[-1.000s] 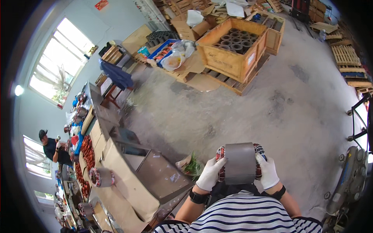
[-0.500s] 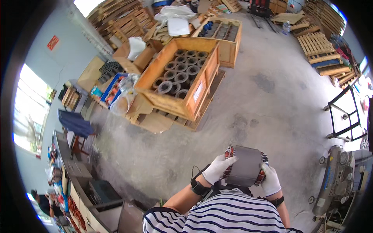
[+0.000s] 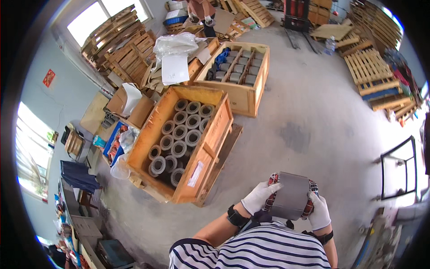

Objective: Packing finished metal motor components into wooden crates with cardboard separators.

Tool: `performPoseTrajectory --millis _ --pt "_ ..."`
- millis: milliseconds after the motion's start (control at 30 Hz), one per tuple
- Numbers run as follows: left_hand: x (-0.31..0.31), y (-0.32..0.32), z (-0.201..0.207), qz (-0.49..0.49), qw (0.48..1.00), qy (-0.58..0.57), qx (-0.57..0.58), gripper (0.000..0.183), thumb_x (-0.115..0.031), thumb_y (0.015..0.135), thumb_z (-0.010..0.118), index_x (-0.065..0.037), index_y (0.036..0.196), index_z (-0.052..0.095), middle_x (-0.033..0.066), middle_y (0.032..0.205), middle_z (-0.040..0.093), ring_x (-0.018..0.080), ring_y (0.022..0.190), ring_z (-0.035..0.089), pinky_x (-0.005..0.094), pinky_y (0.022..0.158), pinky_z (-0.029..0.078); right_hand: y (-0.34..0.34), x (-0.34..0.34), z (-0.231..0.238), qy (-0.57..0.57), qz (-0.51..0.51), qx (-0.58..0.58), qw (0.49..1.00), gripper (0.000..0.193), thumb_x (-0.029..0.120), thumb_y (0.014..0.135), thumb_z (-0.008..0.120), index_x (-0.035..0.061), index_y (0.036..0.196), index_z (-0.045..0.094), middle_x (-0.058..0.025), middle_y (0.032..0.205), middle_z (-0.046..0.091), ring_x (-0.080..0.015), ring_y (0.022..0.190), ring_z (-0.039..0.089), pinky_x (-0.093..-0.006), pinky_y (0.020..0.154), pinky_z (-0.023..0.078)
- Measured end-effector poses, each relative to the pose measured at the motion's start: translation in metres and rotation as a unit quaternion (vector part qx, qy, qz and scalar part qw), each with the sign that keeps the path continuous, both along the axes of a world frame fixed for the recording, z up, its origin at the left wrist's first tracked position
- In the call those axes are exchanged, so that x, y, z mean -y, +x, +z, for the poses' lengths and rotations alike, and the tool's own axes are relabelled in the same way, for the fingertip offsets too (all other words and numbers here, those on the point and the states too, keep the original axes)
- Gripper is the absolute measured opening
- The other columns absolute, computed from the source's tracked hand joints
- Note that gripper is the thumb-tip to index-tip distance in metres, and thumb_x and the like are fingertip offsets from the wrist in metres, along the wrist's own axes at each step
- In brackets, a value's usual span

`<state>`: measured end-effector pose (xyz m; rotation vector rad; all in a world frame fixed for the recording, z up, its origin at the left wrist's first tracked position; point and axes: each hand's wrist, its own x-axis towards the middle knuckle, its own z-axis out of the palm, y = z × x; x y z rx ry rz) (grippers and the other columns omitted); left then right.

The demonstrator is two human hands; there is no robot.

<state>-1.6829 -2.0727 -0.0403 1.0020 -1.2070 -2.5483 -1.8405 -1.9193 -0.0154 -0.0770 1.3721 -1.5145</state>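
A grey cylindrical motor stator [image 3: 290, 196] with red and white laced windings at both ends is held before my striped shirt. My left hand [image 3: 261, 197], in a white glove, grips its left winding end, the thumb lying over the edge. The gloved right hand [image 3: 319, 211] grips the opposite end. Ahead and to the left, a wooden crate [image 3: 210, 150] contains several bare ring-shaped stator cores [image 3: 179, 132] standing on end. Behind it, a second crate [image 3: 260, 96] holds grey cylinders [image 3: 241, 68] in rows between wooden dividers.
The nearer crate sits on a pallet [image 3: 224, 157]. Cardboard boxes [image 3: 142, 110] and plastic sheeting [image 3: 177, 47] lie left of the crates. At right are stacked pallets [image 3: 369, 65], a black wheeled frame [image 3: 397, 168] and a blurred machine [image 3: 376, 242]. A person [image 3: 201, 11] stands at the far back.
The crates appear nearer and lower in view, and the second crate's contents show more fully. Both hands keep their hold on the stator. A person has come into view at the back.
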Motion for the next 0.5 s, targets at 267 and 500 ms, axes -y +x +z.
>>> performPoseTrajectory --millis 267,500 --pt "0.208 -0.223 -0.015 -0.005 0.999 -0.021 0.032 0.027 -0.027 0.087 0.058 -0.001 0.093 0.061 0.0005 0.074 0.057 0.0094 0.064 0.053 0.0267 0.058 0.044 -0.229 0.200 -0.035 -0.025 0.024 -0.016 0.999 0.026 0.019 0.091 0.048 -0.0029 0.100 0.058 -0.0081 0.092 0.063 -0.0170 0.081 0.061 -0.0307 0.069 0.050" --pt "0.380 -0.433 -0.011 -0.089 0.996 0.004 -0.026 0.034 -0.023 0.090 0.053 0.003 0.112 0.055 0.0088 0.100 0.062 0.0137 0.085 0.059 0.0268 0.077 0.047 -0.411 0.360 0.002 -0.011 -0.064 -0.008 0.998 0.025 0.019 0.090 0.048 -0.0034 0.097 0.058 -0.0086 0.088 0.062 -0.0171 0.076 0.062 -0.0294 0.067 0.051"
